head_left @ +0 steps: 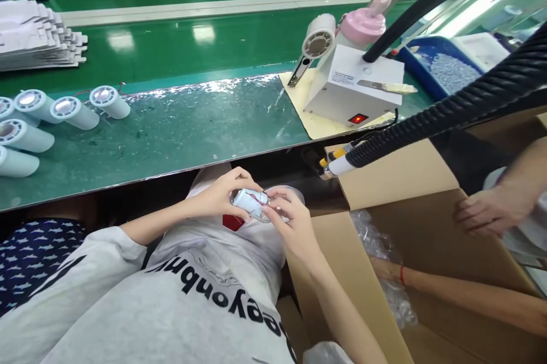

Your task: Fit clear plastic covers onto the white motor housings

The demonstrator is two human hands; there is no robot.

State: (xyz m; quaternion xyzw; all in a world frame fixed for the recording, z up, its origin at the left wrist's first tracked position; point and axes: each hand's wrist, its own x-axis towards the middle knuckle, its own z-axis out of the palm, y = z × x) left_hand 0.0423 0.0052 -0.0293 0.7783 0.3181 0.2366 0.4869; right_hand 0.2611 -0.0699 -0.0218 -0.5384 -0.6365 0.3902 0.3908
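Over my lap I hold a light-blue cylindrical housing (248, 200) with a thin dark red wire along its side. My left hand (222, 196) is wrapped round its left end, thumb below and fingers above. The fingertips of my right hand (293, 216) pinch at the right end, by the wire; exactly what they grip there is partly hidden. Similar pale cylinders (74, 112) with round, slotted ends lie in a group at the left of the green bench (200, 125).
A white box with a lit red switch (358, 119) stands on a yellow sheet, with a small fan (318, 39) beside it. A black ribbed hose (448, 113) crosses at right. Another person's arms reach over an open carton (342, 278). Stacked white cartons (38, 33) lie far left.
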